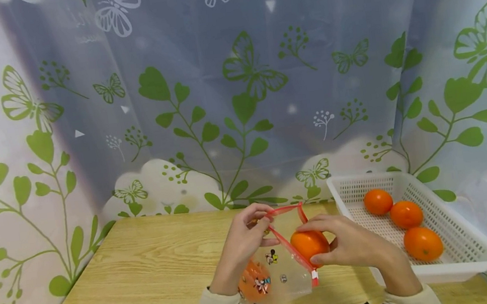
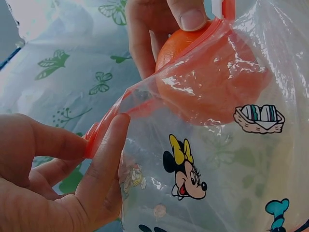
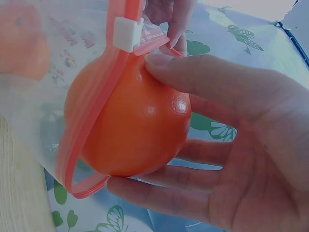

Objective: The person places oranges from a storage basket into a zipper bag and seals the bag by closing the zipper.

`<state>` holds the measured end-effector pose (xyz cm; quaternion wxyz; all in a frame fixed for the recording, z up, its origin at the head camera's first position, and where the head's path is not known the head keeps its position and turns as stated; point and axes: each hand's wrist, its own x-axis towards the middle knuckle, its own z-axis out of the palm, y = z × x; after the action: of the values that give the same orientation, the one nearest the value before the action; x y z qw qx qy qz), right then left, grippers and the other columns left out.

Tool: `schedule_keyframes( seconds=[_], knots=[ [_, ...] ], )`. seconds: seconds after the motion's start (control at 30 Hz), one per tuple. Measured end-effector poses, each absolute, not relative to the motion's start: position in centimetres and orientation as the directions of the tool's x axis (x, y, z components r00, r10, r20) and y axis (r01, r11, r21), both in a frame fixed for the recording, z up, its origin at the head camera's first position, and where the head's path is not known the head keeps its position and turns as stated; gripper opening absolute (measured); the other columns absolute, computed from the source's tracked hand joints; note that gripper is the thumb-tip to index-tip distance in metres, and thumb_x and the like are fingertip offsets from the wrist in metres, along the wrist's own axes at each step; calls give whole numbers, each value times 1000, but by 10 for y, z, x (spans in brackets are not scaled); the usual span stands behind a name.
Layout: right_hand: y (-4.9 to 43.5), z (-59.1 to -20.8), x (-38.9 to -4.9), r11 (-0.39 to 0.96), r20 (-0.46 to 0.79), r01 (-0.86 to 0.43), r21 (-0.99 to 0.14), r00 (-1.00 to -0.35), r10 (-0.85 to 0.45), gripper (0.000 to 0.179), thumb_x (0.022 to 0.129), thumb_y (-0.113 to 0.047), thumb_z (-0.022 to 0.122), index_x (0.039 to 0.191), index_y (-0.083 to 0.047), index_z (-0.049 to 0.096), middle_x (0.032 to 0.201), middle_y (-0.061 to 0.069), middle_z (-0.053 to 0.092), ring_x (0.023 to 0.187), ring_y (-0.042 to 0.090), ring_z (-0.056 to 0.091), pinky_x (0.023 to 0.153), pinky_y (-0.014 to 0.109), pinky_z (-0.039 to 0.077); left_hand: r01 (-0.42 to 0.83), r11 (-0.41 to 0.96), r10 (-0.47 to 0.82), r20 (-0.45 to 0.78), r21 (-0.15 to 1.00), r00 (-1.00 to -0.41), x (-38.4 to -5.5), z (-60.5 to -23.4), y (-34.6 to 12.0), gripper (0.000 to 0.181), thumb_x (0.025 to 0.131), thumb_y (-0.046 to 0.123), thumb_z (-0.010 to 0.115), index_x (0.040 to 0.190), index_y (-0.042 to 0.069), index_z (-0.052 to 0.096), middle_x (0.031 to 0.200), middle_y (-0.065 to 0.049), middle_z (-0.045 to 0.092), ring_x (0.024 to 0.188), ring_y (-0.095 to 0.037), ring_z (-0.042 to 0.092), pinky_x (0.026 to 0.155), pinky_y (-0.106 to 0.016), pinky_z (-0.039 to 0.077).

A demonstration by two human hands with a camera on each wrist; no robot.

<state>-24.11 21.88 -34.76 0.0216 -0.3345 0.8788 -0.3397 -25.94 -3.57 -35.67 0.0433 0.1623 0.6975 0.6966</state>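
Note:
A clear zip bag (image 1: 293,280) with a red rim and cartoon prints stands with its mouth spread, facing right. My left hand (image 1: 246,235) pinches the red rim at the far left corner of the mouth. An orange (image 1: 310,246) sits partway through the opening, gripped between the thumb and fingers of my right hand (image 1: 350,240). In the right wrist view the white slider (image 3: 127,35) lies beside this orange (image 3: 140,121), near my thumb tip. Another orange (image 1: 253,278) lies inside the bag at its bottom left.
A white plastic basket (image 1: 464,264) with slotted walls stands on the right of the wooden table (image 1: 148,265). It holds three oranges (image 1: 406,214). A patterned curtain (image 1: 240,122) hangs behind the table and along both sides.

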Motion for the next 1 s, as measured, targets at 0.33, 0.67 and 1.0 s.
schedule_keyframes(
  seconds=[0.33,0.67,1.0],
  knots=[
    [221,-346,-241,531,187,-559,-636,-780,-597,57,90,-22,82,141,-9,62,139,19,61,122,39,60,79,20,63,173,-45,272,178,984,-946,-259,-356,-36,19,107,7,54,122,5,65,117,-16,59,89,-23,63,79,-40,68],
    [226,-345,-241,533,249,-615,-581,-758,-603,51,92,-26,79,135,-5,64,134,19,66,118,44,63,81,30,66,186,-84,184,198,979,-963,-260,-353,-43,16,106,7,57,119,3,64,113,-12,60,92,-20,64,79,-37,68],
    [230,-345,-243,536,230,-588,-606,-775,-589,50,92,-24,80,135,-4,64,136,18,65,120,43,62,84,38,67,227,-131,128,244,965,-961,-258,-346,-49,17,106,4,53,118,3,65,117,-15,62,98,-25,63,80,-40,68]
  ],
)
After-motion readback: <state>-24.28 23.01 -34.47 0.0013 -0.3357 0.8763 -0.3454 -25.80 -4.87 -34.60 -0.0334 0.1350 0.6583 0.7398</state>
